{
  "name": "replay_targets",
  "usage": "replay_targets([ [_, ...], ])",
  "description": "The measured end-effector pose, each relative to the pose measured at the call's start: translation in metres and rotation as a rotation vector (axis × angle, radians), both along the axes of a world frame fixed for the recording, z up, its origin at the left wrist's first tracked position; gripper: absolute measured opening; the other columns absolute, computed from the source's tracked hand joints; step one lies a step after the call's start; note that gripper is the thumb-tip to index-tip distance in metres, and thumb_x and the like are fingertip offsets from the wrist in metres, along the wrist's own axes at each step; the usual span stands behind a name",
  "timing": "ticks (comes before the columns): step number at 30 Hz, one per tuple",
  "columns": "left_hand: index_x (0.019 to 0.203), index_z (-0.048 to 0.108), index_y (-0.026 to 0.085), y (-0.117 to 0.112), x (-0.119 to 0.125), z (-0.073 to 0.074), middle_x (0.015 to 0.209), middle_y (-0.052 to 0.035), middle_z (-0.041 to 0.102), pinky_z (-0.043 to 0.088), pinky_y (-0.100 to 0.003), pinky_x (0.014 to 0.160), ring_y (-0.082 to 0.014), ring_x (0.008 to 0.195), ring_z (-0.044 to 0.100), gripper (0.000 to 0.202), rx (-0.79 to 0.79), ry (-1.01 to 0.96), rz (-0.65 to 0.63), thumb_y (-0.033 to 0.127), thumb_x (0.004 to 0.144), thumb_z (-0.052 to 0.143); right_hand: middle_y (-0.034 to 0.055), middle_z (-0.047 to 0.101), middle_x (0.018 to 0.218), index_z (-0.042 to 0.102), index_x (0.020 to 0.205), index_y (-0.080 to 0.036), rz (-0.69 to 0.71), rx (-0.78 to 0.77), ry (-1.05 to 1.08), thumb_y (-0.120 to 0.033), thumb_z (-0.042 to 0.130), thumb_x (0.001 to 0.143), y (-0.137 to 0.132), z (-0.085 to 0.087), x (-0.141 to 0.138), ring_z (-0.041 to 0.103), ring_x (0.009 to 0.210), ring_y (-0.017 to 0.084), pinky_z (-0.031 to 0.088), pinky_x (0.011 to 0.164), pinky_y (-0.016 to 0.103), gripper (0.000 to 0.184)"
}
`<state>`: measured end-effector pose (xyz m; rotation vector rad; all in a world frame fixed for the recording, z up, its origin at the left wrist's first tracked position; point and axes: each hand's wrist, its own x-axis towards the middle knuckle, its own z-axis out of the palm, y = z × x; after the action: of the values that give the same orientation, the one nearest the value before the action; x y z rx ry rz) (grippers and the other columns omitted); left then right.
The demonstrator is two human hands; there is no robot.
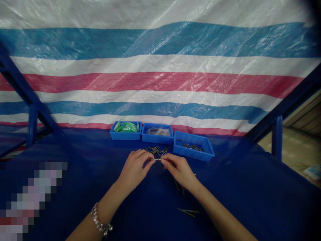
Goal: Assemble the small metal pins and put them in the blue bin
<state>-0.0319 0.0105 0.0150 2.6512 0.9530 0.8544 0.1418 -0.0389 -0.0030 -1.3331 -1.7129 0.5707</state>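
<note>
A striped tarp [160,83] hangs behind the blue counter [250,201] (three blue bins [157,134] sit along it); the left hand [134,170] and right hand [178,170] close their fingers [147,156] on one thin metal pin [155,159].

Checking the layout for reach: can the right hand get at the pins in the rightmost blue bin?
Probably yes: the right hand sits just before that bin, nothing between, though it pinches a pin.

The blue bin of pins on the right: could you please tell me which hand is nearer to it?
Right hand: nearer, just in front of the bin. Left hand: farther, off to the left beyond the right hand.
</note>
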Motion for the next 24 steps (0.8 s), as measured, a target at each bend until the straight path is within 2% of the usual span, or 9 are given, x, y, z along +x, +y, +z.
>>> replay_targets([
  [24,0.082,0.056,0.017,-0.0004,-0.0001,-0.0012,0.081,-0.0009,0.057,0.036,-0.027,0.07,-0.0126,0.076,0.051,0.01,-0.007,-0.027,0.003,0.022,0.083,0.048,-0.0011,0.054,0.059,0.059,0.088,-0.018,-0.055,0.135,-0.036,-0.025,0.048,0.081,-0.0035,-0.0014,-0.0034,0.047,0.05,0.01,0.037,0.049,0.02,0.015],
])
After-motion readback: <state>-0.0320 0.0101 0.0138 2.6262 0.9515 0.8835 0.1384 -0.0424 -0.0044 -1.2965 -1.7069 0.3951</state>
